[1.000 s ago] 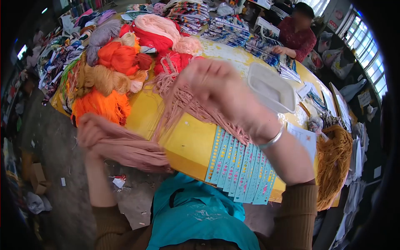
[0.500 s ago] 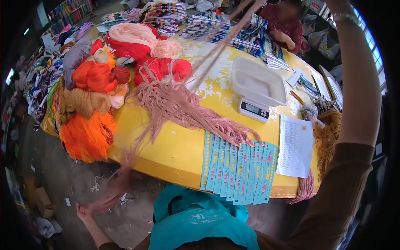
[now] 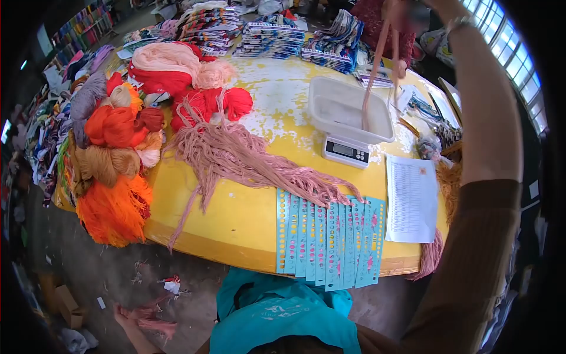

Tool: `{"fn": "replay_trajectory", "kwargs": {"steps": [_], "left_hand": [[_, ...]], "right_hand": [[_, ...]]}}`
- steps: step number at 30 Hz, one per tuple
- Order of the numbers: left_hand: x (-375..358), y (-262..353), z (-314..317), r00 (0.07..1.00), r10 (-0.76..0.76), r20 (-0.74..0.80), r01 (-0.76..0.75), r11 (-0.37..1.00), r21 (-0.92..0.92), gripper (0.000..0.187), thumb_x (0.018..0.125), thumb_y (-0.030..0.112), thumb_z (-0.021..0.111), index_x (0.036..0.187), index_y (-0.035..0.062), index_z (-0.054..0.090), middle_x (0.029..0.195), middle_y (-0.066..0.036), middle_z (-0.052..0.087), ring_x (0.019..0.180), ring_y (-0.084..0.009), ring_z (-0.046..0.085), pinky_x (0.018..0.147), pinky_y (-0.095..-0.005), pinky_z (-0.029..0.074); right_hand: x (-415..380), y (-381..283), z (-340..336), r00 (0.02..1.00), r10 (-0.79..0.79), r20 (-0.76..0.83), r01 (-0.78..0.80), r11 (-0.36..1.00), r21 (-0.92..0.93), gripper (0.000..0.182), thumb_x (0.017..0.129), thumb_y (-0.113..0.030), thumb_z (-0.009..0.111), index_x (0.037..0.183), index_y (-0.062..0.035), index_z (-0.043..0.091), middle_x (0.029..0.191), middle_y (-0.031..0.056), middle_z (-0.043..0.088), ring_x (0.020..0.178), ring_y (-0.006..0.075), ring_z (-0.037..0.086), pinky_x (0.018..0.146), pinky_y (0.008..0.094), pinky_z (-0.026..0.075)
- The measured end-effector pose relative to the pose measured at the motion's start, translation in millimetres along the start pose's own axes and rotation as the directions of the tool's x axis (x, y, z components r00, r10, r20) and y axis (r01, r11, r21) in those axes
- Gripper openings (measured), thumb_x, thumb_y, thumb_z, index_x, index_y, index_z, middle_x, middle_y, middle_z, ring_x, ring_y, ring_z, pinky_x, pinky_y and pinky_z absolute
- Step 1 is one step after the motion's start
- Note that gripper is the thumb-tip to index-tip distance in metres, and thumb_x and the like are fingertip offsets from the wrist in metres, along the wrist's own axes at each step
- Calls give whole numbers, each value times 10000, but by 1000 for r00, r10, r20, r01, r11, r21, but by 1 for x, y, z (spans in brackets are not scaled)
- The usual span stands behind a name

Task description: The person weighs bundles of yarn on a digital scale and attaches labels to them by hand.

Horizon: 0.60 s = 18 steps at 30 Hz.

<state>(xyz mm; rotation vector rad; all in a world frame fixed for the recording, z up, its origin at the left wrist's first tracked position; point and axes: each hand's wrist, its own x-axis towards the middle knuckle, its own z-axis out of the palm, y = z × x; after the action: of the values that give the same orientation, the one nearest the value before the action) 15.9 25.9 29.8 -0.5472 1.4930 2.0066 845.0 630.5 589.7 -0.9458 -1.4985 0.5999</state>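
Low on the left, beyond the table edge, my left hand [image 3: 125, 318] is closed around a short bunch of dusty-pink thread [image 3: 154, 321] that hangs over the floor. My right arm is raised, and my right hand [image 3: 437, 5] is partly cut off by the top edge. From it dangle long dusty-pink strands [image 3: 378, 56], their lower ends inside the translucent plastic tub [image 3: 354, 133]. That tub sits on a white digital scale [image 3: 346, 151]. A tangled pile of the same pink thread [image 3: 236, 153] lies across the table, its right end over fanned turquoise punched cards [image 3: 330, 242].
Red, peach, orange and tan skeins [image 3: 121, 127] are heaped on the left of the yellow table [image 3: 206, 236]. A printed sheet [image 3: 411, 197] lies right of the cards. Stacked thread packs [image 3: 271, 40] line the back, where another person [image 3: 368, 20] is.
The long strands in my right hand have swung from over the pile to the tub. The thread at my left hand has come away from the table and hangs short.
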Motion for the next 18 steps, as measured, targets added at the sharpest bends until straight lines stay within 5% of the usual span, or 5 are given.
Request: {"fn": "replay_trajectory", "kwargs": {"steps": [3,4,6,12,18], "left_hand": [[-4,-18,-4,960,-175,220,187,982,-31,397,952,222,463,571,194,355,441,78,256,368,-64,281,361,-236,245],[-12,-25,2,959,-176,221,186,982,-29,397,952,222,463,571,194,355,441,78,256,368,-64,281,361,-236,245],[-38,-38,25,829,-364,425,467,869,-166,424,963,225,438,566,197,293,444,77,230,360,-67,236,355,-234,210],[-50,-78,62,620,-399,676,454,885,107,348,1009,255,389,782,69,576,449,74,236,357,-56,207,342,-222,186],[-126,-108,140,617,-425,663,435,886,164,307,1014,270,412,846,72,576,469,69,278,351,-47,211,325,-216,180]], "right_hand": [[-54,90,15,960,257,113,-102,692,-714,82,882,-125,633,905,-56,672,636,-39,498,470,34,391,399,221,278],[-51,164,-15,711,-185,679,607,650,-458,114,863,-170,663,882,-58,668,646,-15,541,493,64,454,423,218,330],[-122,155,15,831,492,261,-177,678,-713,161,838,-204,636,810,-54,687,589,2,535,493,122,513,413,285,380],[-224,219,-13,973,211,88,25,282,-959,195,839,-239,616,909,-83,710,790,158,684,747,363,653,667,431,512],[-298,189,-4,979,167,117,24,475,-880,164,856,-259,614,896,-171,747,720,122,676,685,300,659,605,396,504]]}}
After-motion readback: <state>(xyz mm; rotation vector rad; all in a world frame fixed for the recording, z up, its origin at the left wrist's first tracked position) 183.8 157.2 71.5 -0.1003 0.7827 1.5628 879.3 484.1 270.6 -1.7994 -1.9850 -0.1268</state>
